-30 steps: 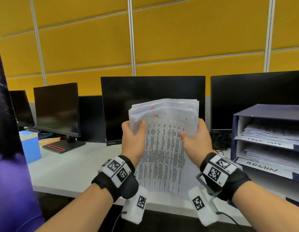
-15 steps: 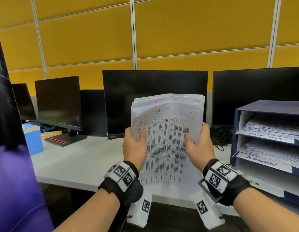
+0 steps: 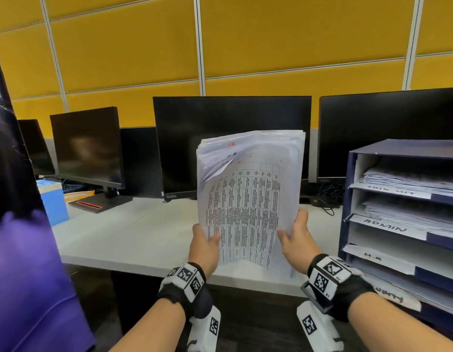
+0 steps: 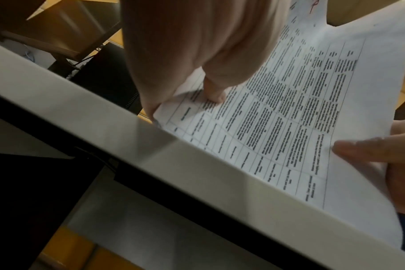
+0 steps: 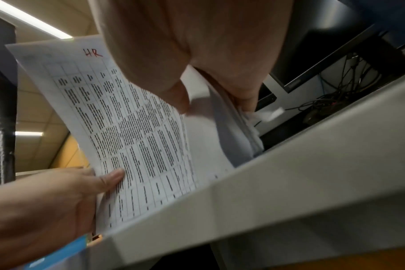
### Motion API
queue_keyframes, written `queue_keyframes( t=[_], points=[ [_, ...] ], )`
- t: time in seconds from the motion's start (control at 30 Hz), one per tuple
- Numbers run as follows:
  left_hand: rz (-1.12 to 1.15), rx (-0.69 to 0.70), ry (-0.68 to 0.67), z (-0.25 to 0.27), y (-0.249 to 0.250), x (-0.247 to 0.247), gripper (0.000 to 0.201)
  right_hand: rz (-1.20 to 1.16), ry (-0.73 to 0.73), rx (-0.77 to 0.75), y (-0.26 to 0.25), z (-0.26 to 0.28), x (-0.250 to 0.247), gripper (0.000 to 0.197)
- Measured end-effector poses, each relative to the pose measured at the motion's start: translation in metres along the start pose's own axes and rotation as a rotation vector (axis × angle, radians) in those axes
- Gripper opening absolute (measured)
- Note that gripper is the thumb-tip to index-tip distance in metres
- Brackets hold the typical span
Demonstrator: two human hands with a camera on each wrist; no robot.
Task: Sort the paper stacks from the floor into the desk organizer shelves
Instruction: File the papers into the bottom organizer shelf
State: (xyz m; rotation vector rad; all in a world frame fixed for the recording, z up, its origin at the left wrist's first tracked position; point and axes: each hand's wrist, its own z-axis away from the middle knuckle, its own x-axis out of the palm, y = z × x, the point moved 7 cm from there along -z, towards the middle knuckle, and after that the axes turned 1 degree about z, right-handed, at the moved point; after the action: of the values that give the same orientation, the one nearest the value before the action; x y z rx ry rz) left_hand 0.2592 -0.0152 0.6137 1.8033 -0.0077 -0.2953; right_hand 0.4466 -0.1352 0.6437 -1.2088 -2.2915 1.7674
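I hold a thick paper stack [image 3: 248, 199] upright over the white desk [image 3: 134, 240]; its front sheet bears a printed table and a red "HR" mark. My left hand [image 3: 205, 246] grips its lower left edge, thumb on the front sheet [image 4: 289, 117]. My right hand [image 3: 295, 240] grips the lower right edge, thumb in front and fingers behind the stack [image 5: 136, 131]. The upper sheets fan loosely. At the right stands the dark blue desk organizer [image 3: 408, 219], its shelves labelled, one "ADMIN" and one "H.R". Papers lie in its upper shelves.
Several black monitors [image 3: 230, 146] line the back of the desk before a yellow partition wall. A light blue box [image 3: 54, 201] sits at the far left. A person in a purple top [image 3: 25, 283] stands close on my left. Cables [image 3: 327, 196] lie behind the organizer.
Both hands have slid down from the stack's middle to its lower edges. The stack now stands taller and its upper sheets have fanned apart at the top left.
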Motion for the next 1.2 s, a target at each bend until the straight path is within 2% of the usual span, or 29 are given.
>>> queue_keyframes(
  t=[0.07, 0.27, 0.43, 0.57, 0.73, 0.93, 1.03, 1.2],
  points=[
    [-0.02, 0.001, 0.04, 0.0, -0.005, 0.001, 0.018, 0.033, -0.039, 0.037, 0.009, 0.006, 0.004, 0.051],
    [-0.039, 0.053, 0.161, 0.013, -0.005, 0.004, 0.018, 0.138, 0.026, 0.032, 0.006, 0.011, 0.005, 0.049],
    [-0.064, 0.067, 0.111, 0.019, -0.002, 0.007, 0.025, 0.118, -0.007, 0.034, 0.001, 0.02, 0.01, 0.056],
    [-0.054, 0.049, 0.093, 0.027, 0.001, -0.002, 0.031, 0.135, 0.01, 0.068, -0.011, 0.031, -0.007, 0.053],
    [-0.075, 0.066, 0.047, 0.061, 0.021, -0.011, 0.026, 0.198, -0.014, 0.074, -0.037, 0.066, -0.033, 0.051],
    [-0.049, 0.123, -0.093, 0.119, 0.056, -0.009, 0.031, 0.149, 0.018, 0.121, -0.071, 0.133, -0.08, 0.048],
    [-0.101, 0.131, -0.199, 0.145, 0.058, -0.001, 0.034, 0.171, 0.045, 0.246, -0.067, 0.171, -0.098, 0.044],
    [-0.26, 0.079, -0.409, 0.184, 0.045, 0.027, 0.034, 0.285, 0.074, 0.44, -0.042, 0.228, -0.125, 0.061]
  ],
)
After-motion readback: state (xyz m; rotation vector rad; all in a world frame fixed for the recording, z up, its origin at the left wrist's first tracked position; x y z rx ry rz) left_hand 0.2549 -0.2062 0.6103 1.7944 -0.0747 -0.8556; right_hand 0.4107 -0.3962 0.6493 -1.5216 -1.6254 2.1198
